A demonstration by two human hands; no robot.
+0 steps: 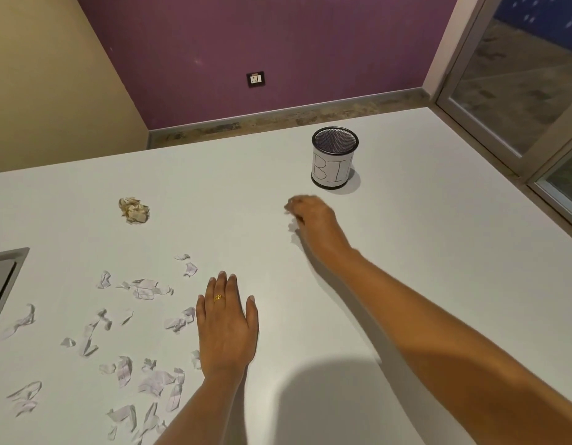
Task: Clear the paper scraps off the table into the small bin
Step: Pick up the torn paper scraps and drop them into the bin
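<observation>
Fingers (231,285) of the left hand (226,329) lie straight and flat on the table (406,236). Paper scraps (145,289) are scattered just left of them. The right hand (312,215) is blurred, fingers curled; grip cannot be determined. Just beyond its fingertips stands the small bin (331,170), its label reading "BI", the remainder hidden.

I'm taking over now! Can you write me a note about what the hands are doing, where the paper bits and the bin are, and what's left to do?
Left hand: flat on the table, fingers straight, right beside the paper scraps.
Right hand: reached out just short of the bin, fingers curled and blurred. I cannot tell if it holds a scrap.
Bin: upright, far right.
Done: no paper shows in the bin.
Left: many scraps at near left, plus the crumpled ball further back.
</observation>
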